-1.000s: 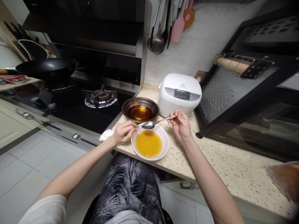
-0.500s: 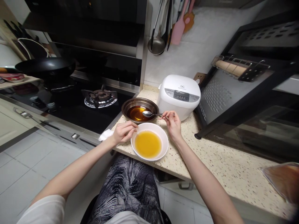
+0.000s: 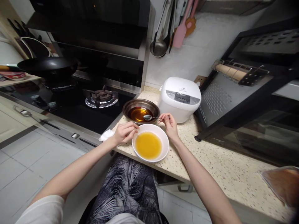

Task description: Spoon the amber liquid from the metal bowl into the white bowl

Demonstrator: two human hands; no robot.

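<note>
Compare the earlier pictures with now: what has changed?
The right hand carried the shiny metal spoon forward, from above the round white bowl to the round brown metal bowl of amber liquid; whether it dips in is unclear. That hand kept hold; the left hand stayed at the white bowl's rim.

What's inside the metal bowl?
Amber liquid lies in the metal bowl. The spoon shows over or in it, I can't tell which, and hides the patch directly behind.

Right hand (image 3: pixel 170 127) holds spoon (image 3: pixel 148 117) at metal bowl (image 3: pixel 126 109); left hand (image 3: pixel 125 133) grasps white bowl (image 3: pixel 165 143) by rim.
</note>
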